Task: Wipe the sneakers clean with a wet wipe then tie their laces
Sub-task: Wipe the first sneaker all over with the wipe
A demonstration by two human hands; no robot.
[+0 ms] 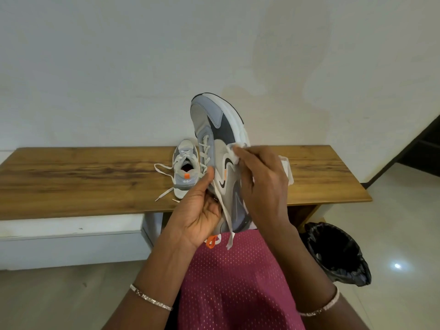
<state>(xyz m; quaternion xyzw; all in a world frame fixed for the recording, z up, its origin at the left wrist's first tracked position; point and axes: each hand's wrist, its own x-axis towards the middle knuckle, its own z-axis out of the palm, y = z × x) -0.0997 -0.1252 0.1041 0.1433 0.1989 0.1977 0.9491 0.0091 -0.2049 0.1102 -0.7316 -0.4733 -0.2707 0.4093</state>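
We find no legible text, number or sign. The held sneaker (221, 148) carries a dark curved side emblem without letters. The second sneaker (185, 167), left of it, bears a small white heel mark, too blurred to read.

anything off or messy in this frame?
Nothing damaged or spilled. Only loose ends: the sneaker on the bench has untied laces trailing over the wood, and the held sneaker has a lace dangling below the left hand.
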